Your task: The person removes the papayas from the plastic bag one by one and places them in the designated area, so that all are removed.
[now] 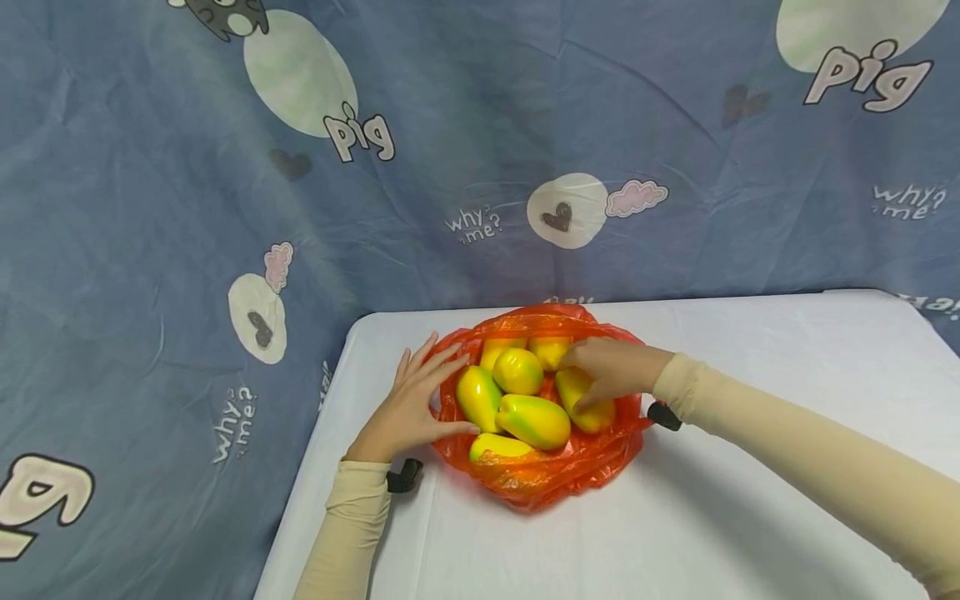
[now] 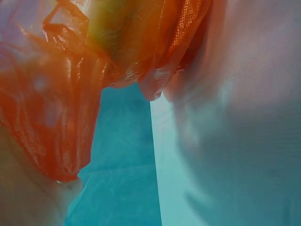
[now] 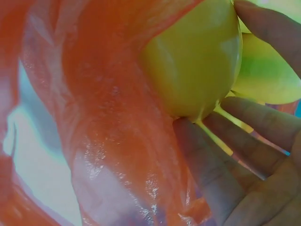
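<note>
A red plastic bag [image 1: 525, 492] lies with its mouth spread wide, holding several glossy yellow-green mangoes [image 1: 534, 422]. At its left rim is my left hand [image 1: 408, 412], fingers straight and spread apart over the edge, thumb beside the nearest mangoes. My right hand [image 1: 618, 367] reaches in from the right and grips the rightmost mango [image 1: 576, 395]. In the right wrist view, thumb and fingertips sit around that mango [image 3: 195, 61], with red film along its other side. The left wrist view shows mostly bag film [image 2: 51, 108] and part of the left hand [image 2: 33, 193].
The bag rests on a white-covered table [image 1: 765, 358], near its back left part. Behind the table hangs a blue patterned cloth [image 1: 465, 125]. Black wrist straps [image 1: 405, 476] show at both sleeves.
</note>
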`<state>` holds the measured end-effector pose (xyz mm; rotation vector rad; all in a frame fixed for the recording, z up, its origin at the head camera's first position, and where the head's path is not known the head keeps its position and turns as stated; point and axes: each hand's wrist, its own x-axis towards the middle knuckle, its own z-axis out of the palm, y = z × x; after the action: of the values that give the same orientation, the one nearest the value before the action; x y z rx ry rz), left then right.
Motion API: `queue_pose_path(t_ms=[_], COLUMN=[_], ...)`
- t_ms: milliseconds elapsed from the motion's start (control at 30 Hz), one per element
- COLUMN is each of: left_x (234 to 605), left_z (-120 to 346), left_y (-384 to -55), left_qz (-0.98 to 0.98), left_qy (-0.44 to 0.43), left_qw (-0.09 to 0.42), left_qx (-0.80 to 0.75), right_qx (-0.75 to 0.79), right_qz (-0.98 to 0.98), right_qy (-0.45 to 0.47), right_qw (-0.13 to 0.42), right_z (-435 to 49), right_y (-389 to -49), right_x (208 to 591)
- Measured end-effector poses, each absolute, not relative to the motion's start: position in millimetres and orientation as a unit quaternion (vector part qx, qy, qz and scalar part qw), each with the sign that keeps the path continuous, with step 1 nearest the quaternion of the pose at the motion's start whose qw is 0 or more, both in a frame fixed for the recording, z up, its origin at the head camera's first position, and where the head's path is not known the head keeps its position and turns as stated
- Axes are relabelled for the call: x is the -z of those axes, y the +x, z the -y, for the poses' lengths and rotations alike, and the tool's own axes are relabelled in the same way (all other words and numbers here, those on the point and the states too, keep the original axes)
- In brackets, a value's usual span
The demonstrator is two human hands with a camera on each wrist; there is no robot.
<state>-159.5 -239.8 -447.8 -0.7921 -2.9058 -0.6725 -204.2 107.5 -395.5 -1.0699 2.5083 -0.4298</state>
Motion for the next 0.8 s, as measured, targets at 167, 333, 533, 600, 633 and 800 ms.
queue_pose_path(t_ms=[167,333,533,600,633,800], left_x=[448.4,447.5,447.2,447.2,447.6,449.1], left_z=[240.4,240.7,240.1,239.9,239.9,239.5], left_y=[-160.1,-159.9,-160.0,-159.9,-160.0,-160.5], left_qz=[0.941,0.938,0.938,0.939,0.939,0.941], left_qy=[-0.260,-0.266,-0.266,-0.265,-0.264,-0.260], left_qw=[0.035,0.039,0.037,0.035,0.034,0.033], left_qx=[0.215,0.217,0.218,0.219,0.218,0.216], right_qx=[0.140,0.135,0.127,0.119,0.116,0.116], right_qz=[-0.898,-0.901,-0.905,-0.906,-0.906,-0.906], right_qy=[-0.359,-0.339,-0.321,-0.319,-0.320,-0.321], right_qw=[0.215,0.235,0.250,0.251,0.251,0.249], right_z=[-101.1,-100.7,-103.0,-103.1,-103.0,-103.8], right_y=[-202.7,-202.4,-201.9,-201.8,-201.6,-200.2], right_x=[391.2,392.6,396.2,397.3,397.7,400.0])
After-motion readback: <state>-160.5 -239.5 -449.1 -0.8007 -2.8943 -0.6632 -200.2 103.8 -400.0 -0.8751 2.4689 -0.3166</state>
